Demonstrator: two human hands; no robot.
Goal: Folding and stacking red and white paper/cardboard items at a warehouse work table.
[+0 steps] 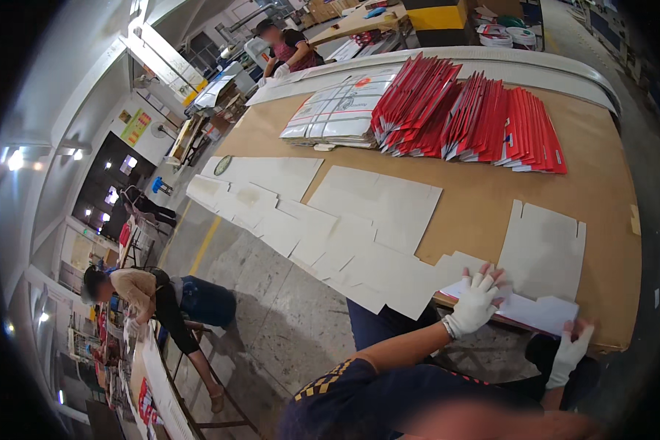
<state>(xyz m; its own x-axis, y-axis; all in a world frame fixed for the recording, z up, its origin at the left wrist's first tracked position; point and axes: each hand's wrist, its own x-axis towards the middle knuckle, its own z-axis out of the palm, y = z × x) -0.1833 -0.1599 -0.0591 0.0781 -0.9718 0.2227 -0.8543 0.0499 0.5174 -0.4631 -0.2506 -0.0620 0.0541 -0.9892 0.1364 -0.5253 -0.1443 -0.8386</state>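
Note:
A white card piece (539, 311) with a reddish edge lies at the table's near edge between my two hands. My left hand (477, 299), in a white glove with bare fingertips, lies with spread fingers over its left end. At its right end is my right hand (570, 352), gloved alike, its fingers stretched and apart by the table edge. A flat pale cardboard blank (543, 246) with slits lies just beyond the piece. Overlapping grey-white cardboard blanks (330, 238) spread leftward from my left hand along the near edge.
Rows of folded red card pieces (466, 117) stand across the brown tabletop (601, 191), beside a strapped white stack (341, 110). A small round object (223, 165) rests on the far-left blanks. One person (290, 51) works beyond the table, another (143, 293) sits at left near a blue barrel (207, 301).

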